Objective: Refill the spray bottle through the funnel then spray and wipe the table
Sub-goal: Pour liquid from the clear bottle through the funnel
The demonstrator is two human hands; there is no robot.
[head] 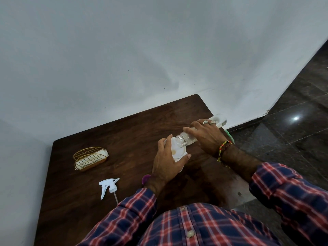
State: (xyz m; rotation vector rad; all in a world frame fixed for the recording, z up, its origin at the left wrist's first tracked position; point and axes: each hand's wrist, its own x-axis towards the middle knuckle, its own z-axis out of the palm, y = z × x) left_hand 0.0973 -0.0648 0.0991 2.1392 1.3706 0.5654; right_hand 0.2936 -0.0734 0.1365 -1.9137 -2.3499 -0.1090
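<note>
Head view: right hand (206,137) tips clear bottle (195,134) over funnel (177,150).

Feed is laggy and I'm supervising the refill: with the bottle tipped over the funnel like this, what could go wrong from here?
1. The right hand tilts the clear bottle steeply over the white funnel; a fast pour may overshoot the rim onto the table.
2. Only the left hand steadies the funnel; a nudge could tip it.
3. The spray head lies loose near the left sleeve and could be swept off.
</note>
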